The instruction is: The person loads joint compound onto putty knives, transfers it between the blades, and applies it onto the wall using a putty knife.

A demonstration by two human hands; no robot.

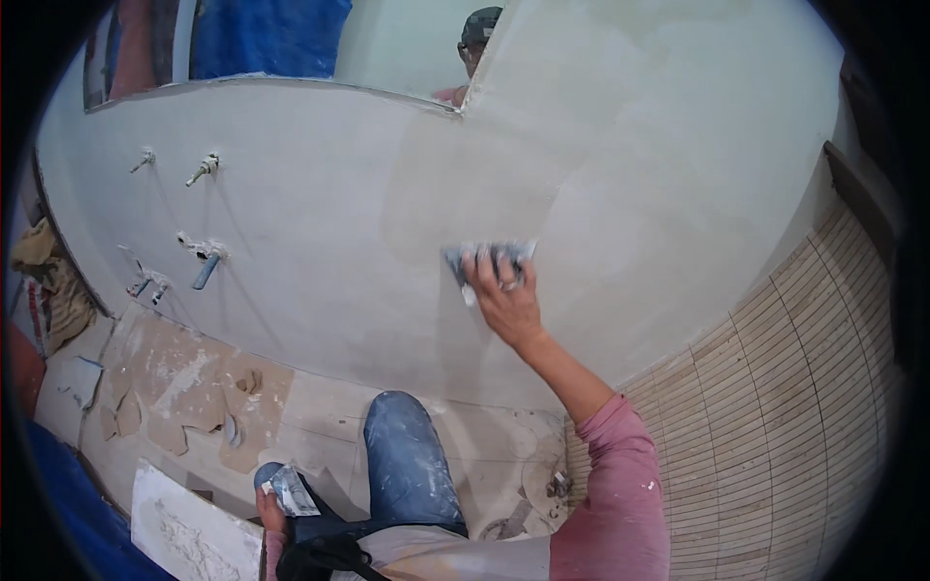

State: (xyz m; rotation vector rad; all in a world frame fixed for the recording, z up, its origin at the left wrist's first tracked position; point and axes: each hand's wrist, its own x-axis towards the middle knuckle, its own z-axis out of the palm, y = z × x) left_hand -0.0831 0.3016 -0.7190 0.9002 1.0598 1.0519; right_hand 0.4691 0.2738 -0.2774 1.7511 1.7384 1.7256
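My right hand (511,302) grips a wide putty knife (526,251), fingers spread over its back. The blade lies against the pale plastered wall (320,203), along the lower part of a damp-looking, darker patch (436,184). Low on the left, beside my knee, my left hand (272,511) is closed around a second putty knife (294,492) smeared with white filler. Close to that hand is a white board (199,523) with filler on its face.
Pipe stubs (205,169) and a blue-ended fitting (205,269) stick out of the wall at left. Stained cardboard (262,397) covers part of the floor. Ribbed tiles (775,387) lie to the right. A person in a dark cap (480,27) shows inside the frame at the top.
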